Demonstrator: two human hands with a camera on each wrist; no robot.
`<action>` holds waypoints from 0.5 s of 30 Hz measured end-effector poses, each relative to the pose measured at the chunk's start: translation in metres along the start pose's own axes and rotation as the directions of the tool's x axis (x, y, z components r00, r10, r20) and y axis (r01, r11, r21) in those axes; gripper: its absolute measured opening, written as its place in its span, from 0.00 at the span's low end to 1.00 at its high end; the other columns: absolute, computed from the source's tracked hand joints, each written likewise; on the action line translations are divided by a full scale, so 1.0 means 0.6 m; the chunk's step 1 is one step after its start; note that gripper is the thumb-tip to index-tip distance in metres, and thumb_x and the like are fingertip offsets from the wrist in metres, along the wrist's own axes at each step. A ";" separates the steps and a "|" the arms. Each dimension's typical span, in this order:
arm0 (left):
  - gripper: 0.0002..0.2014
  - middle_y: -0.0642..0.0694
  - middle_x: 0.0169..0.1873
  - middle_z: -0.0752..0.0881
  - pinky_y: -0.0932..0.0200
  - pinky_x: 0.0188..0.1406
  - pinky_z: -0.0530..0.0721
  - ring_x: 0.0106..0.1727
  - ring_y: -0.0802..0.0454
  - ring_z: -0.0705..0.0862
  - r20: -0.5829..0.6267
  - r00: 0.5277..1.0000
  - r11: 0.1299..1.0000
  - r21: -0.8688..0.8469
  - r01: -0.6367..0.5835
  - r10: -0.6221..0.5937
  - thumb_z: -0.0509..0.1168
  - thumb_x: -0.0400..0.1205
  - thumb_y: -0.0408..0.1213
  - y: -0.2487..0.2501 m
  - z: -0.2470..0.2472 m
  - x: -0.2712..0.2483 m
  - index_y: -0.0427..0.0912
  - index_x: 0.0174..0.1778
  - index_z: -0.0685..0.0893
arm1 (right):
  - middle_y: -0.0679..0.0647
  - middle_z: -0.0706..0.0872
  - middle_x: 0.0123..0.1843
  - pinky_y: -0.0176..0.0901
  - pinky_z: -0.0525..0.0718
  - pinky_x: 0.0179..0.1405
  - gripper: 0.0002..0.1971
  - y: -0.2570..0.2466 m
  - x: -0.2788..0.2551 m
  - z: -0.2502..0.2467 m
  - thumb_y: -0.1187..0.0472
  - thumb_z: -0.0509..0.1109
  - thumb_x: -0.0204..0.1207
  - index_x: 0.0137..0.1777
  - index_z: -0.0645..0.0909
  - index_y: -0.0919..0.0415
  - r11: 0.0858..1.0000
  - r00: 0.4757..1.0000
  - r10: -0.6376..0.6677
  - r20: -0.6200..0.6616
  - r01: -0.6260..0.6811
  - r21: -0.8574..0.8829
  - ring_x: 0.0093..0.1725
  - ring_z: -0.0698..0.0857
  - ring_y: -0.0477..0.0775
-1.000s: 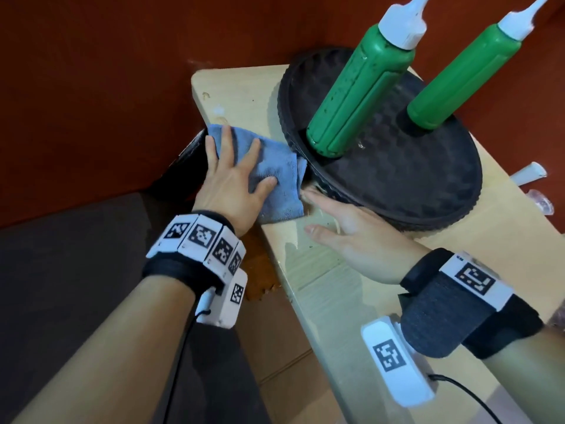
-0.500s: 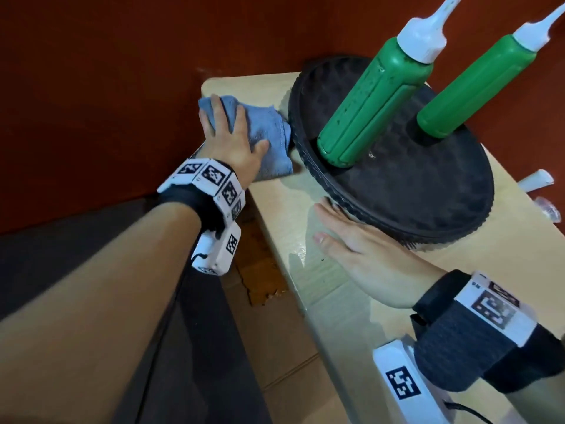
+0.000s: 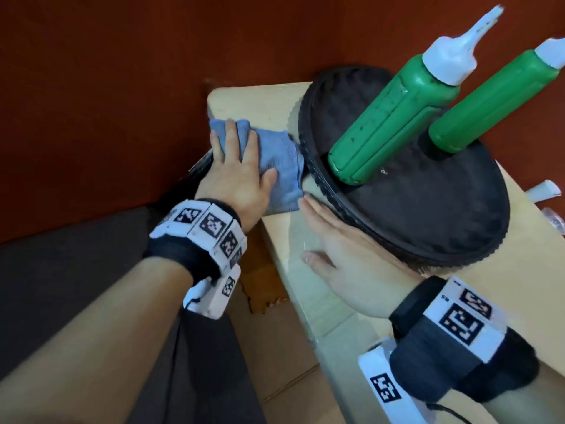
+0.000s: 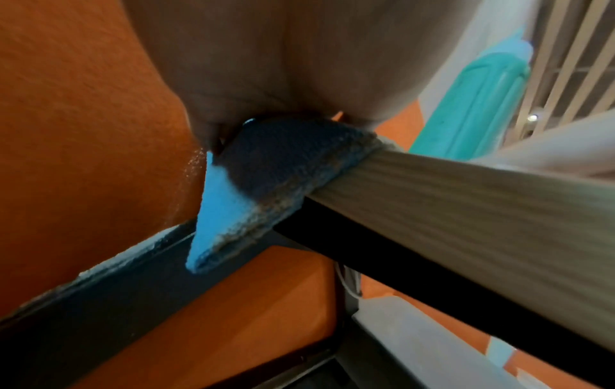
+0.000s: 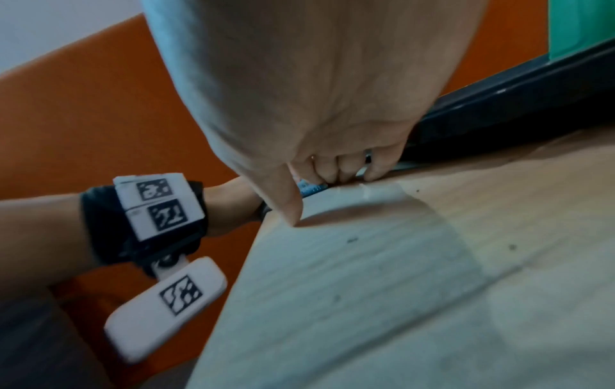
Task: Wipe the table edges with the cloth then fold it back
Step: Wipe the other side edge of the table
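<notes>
Cloth (image 3: 276, 166) sits on the table (image 3: 305, 301) edge near the far corner, draped over the side, with your left hand (image 3: 237, 179) pressing flat on it. Your right hand (image 3: 345, 264) lies flat, fingers straight, against the black tray (image 3: 443, 228).

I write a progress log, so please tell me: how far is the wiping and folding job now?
Wiping is in hand: the left hand presses the blue microfibre cloth flat over the light wooden table's left edge, beside the round black tray. The right hand rests open on the tabletop. Which edges are finished cannot be told. Folding the cloth back is left.
</notes>
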State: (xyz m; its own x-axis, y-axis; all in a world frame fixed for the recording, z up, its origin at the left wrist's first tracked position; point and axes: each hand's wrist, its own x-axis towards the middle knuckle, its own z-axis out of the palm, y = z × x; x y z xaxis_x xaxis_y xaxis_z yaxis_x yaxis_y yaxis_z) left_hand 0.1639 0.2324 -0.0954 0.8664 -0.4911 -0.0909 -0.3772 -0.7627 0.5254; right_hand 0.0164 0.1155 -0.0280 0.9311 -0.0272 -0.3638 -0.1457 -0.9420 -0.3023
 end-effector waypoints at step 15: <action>0.29 0.42 0.84 0.40 0.40 0.80 0.62 0.84 0.39 0.38 -0.029 0.997 0.998 0.006 0.066 -0.066 0.45 0.87 0.48 -0.017 -0.043 0.070 0.44 0.84 0.49 | 0.51 0.79 0.47 0.39 0.72 0.40 0.29 -0.026 0.020 -0.019 0.49 0.52 0.84 0.81 0.51 0.58 0.994 0.994 0.110 -0.005 -0.110 -0.029 0.42 0.78 0.49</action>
State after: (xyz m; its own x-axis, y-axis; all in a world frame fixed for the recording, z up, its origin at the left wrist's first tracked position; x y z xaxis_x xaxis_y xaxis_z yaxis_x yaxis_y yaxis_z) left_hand 0.2126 0.2300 -0.0829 0.8985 -0.4274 -0.1003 -0.3212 -0.7957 0.5135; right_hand 0.0336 0.1259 -0.0176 0.9110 -0.1321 -0.3907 -0.2373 -0.9427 -0.2346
